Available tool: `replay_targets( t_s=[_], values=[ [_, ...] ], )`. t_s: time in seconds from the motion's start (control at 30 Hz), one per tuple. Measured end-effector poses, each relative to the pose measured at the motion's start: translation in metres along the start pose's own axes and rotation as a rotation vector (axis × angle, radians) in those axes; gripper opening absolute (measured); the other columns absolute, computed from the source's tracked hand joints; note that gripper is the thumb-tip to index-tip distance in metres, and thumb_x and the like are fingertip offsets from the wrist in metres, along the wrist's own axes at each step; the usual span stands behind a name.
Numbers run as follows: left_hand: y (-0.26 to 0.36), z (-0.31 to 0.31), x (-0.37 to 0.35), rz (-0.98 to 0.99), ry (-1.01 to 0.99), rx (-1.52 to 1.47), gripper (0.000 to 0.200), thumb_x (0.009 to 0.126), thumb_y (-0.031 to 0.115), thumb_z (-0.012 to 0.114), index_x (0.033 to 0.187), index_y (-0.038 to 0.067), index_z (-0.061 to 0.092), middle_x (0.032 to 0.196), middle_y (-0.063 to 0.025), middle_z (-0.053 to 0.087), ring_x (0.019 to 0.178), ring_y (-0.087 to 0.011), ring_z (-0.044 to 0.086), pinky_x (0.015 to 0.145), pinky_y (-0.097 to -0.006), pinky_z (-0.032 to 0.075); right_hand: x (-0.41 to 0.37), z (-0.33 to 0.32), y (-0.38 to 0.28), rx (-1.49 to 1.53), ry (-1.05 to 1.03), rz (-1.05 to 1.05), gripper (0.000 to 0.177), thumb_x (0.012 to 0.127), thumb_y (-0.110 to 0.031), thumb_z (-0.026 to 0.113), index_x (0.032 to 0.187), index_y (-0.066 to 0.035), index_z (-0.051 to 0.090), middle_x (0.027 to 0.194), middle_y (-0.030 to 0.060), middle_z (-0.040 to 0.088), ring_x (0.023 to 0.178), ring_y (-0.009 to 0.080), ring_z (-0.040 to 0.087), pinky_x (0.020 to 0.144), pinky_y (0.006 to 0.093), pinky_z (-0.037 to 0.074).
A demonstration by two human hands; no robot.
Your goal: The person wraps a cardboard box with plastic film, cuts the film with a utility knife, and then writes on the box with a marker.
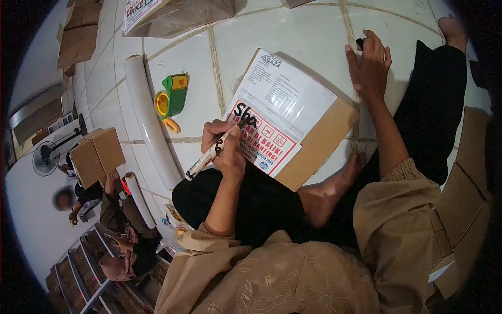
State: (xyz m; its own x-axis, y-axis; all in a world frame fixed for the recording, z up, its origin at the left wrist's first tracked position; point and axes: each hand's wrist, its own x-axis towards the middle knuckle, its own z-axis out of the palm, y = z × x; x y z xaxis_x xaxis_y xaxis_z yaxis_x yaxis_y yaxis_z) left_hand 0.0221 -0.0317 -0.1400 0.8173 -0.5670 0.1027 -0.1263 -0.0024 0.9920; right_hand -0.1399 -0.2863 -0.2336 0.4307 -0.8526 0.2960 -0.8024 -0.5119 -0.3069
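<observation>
My left hand (224,149) is closed around a white marker (201,164), its tip at black handwritten letters reading "Sha". The letters cross the top of a red-and-white warning label (261,137) on a cardboard box (319,152). Above that label, a printed white sheet (285,81) lies under shiny clear plastic. Past the box's far right corner, my right hand (370,65) is over the tiled floor, with a small black marker cap (360,44) held at its fingers.
Left of the box lie a green-and-yellow tape dispenser (175,97) and a long plastic-wrap roll (149,120). Another labelled box (183,15) stands at the top. Further left, a person holds a carton (98,156) near a fan (46,157). Flattened cardboard (463,209) lies right.
</observation>
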Motion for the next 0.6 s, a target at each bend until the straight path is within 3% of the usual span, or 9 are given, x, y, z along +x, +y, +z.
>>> replay_targets(
  t_s=[0.1,0.2,0.3,0.4,0.53,0.6],
  values=[
    [0.004,0.003,-0.006,-0.037,0.027,0.001,0.009,0.077,0.001,0.054,0.078,0.001,0.046,0.063,-0.0037,0.046,0.046,-0.0053,0.034,0.043,-0.0182,0.027,0.0,-0.002,0.0,0.016,-0.015,-0.003,0.034,0.087,-0.034,0.055,0.098,-0.003,0.052,0.127,0.0069,0.045,0.117,0.0234,0.044,0.105,0.0488,0.021],
    [0.001,-0.002,-0.018,0.071,0.005,0.207,0.014,0.08,0.006,0.061,0.079,0.002,0.047,0.066,-0.0058,0.049,0.047,-0.0052,0.038,0.043,-0.0184,0.03,-0.001,-0.001,-0.001,0.023,0.011,-0.011,0.032,0.087,-0.033,0.055,0.096,-0.003,0.051,0.126,0.0074,0.045,0.117,0.0238,0.043,0.105,0.0488,0.02],
    [-0.002,0.005,-0.021,0.224,-0.046,0.355,0.013,0.078,0.004,0.062,0.076,-0.001,0.051,0.069,-0.0079,0.053,0.057,-0.0095,0.047,0.055,-0.0215,0.038,0.0,-0.002,-0.001,0.022,0.017,-0.019,0.032,0.087,-0.034,0.055,0.093,-0.003,0.051,0.126,0.0079,0.045,0.116,0.0245,0.044,0.105,0.0495,0.02],
    [0.003,0.006,-0.024,0.186,-0.043,0.376,0.012,0.077,0.003,0.062,0.073,-0.002,0.052,0.072,-0.0099,0.055,0.062,-0.0121,0.049,0.061,-0.0239,0.04,0.001,-0.002,-0.001,0.033,-0.018,-0.006,0.033,0.087,-0.035,0.054,0.094,-0.003,0.052,0.126,0.0086,0.045,0.116,0.0252,0.045,0.104,0.0505,0.021],
    [0.001,0.004,-0.024,0.149,-0.066,0.417,0.011,0.073,0.003,0.066,0.078,-0.002,0.057,0.072,-0.0123,0.059,0.06,-0.0158,0.056,0.057,-0.0253,0.045,0.0,0.0,0.0,0.016,0.02,-0.026,0.033,0.088,-0.036,0.053,0.094,-0.003,0.052,0.126,0.0091,0.045,0.116,0.0258,0.045,0.104,0.0513,0.022],
    [0.0,0.008,-0.02,0.297,-0.08,0.518,0.011,0.073,0.004,0.066,0.078,-0.002,0.058,0.071,-0.0142,0.061,0.06,-0.0182,0.059,0.056,-0.0261,0.047,0.0,0.001,0.001,0.016,0.006,-0.018,0.034,0.088,-0.036,0.052,0.095,-0.003,0.052,0.126,0.0093,0.045,0.116,0.026,0.045,0.104,0.0513,0.022]
  ],
)
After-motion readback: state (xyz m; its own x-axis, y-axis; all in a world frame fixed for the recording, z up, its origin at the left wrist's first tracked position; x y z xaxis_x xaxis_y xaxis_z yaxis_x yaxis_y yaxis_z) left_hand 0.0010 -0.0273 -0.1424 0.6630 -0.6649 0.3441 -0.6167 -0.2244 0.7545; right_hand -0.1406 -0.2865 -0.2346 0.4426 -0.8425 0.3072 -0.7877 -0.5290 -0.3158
